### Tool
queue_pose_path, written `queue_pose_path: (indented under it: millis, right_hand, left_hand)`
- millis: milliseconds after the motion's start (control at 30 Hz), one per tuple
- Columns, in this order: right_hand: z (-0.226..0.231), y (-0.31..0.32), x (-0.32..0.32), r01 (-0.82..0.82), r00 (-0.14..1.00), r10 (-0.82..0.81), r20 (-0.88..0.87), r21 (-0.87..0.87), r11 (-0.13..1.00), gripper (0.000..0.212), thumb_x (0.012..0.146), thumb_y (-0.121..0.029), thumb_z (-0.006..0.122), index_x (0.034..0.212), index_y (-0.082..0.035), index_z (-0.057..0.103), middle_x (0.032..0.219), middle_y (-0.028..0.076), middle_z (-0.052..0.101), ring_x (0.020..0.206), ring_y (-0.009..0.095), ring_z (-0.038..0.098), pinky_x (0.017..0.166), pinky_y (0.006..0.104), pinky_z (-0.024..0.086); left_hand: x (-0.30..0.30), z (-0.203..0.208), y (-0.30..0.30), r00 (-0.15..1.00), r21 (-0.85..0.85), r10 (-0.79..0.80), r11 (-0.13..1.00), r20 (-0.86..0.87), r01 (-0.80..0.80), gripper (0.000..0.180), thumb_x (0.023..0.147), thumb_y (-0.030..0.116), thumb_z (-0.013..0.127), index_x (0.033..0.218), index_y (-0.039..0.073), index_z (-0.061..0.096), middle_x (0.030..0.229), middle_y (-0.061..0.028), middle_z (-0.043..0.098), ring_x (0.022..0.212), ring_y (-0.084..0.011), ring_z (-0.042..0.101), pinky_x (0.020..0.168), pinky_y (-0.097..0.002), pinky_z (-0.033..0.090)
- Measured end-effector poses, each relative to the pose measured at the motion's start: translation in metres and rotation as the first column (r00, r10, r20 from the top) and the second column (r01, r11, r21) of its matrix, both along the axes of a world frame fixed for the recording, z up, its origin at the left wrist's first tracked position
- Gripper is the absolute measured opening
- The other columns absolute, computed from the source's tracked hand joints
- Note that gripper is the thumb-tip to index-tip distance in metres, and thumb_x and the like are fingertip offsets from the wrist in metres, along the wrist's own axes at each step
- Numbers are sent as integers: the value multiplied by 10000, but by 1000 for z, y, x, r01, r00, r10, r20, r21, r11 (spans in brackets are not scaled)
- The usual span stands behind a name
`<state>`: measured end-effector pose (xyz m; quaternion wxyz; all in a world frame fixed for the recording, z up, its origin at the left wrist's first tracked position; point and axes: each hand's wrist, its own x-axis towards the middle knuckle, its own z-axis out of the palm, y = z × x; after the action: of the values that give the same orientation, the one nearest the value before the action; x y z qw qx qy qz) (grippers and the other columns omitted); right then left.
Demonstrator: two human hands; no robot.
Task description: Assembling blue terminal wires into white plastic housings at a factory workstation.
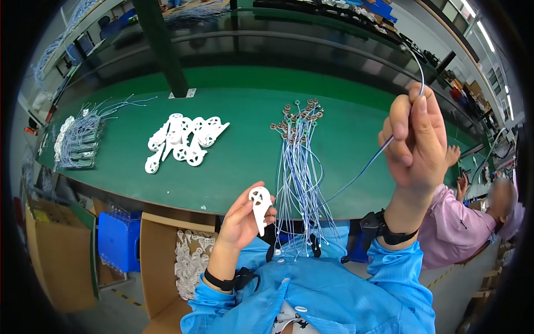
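Observation:
My left hand (243, 218) holds a small white plastic bracket (260, 205) with a round ring end, just over the table's near edge. My right hand (416, 139) is raised high at the right and pinches a thin blue-and-white wire (360, 172) that runs down-left toward the wire bundle (297, 167). That bundle of blue and white wires with small brown round ends lies on the green table (250, 161) and hangs over its front edge. A pile of white brackets (183, 139) lies left of centre on the table.
A heap of finished wired parts (78, 139) sits at the table's far left. Below the edge stand cardboard boxes (167, 261), one with white brackets, and a blue bin (118, 239). A dark post (164, 50) rises behind. Another person in pink (461, 222) sits at right.

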<state>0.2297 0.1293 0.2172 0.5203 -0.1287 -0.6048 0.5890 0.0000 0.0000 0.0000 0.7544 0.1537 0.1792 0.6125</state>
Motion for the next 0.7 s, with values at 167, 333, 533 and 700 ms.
queue_pose_path:
  millis: [167,333,533,700]
  right_hand:
    - [-58,-8,-15,75,923,-17,386,-137,988,123,992,-207,442,1003,-85,431,672,79,551,454,63,386,426,192,332]
    - [-84,-22,21,-20,990,73,120,-395,919,115,991,-199,440,996,-85,431,634,75,521,448,71,368,418,207,310]
    - [-98,-66,61,-194,981,158,-115,-677,710,143,1000,-214,408,995,-78,455,591,72,478,382,61,306,363,215,241]
    - [-134,-102,75,-135,990,118,-73,-708,693,132,996,-212,421,1006,-85,454,613,98,506,403,70,333,376,218,273]
  left_hand:
    - [11,-3,0,1000,-60,2,998,-17,-3,507,902,193,512,1357,28,360,1099,-212,572,975,-329,610,849,-433,520]
    - [18,-10,-8,969,83,-7,996,-248,28,514,884,178,510,1334,-23,363,1130,-218,566,1079,-341,570,915,-422,490]
    - [63,-4,-5,834,270,-103,919,-542,289,459,922,112,511,1346,2,372,1225,-148,540,1167,-196,507,991,-328,394]
    - [70,-32,-44,626,193,-224,828,-747,526,468,863,66,633,1292,21,451,1138,-81,547,1068,-161,545,909,-299,443]
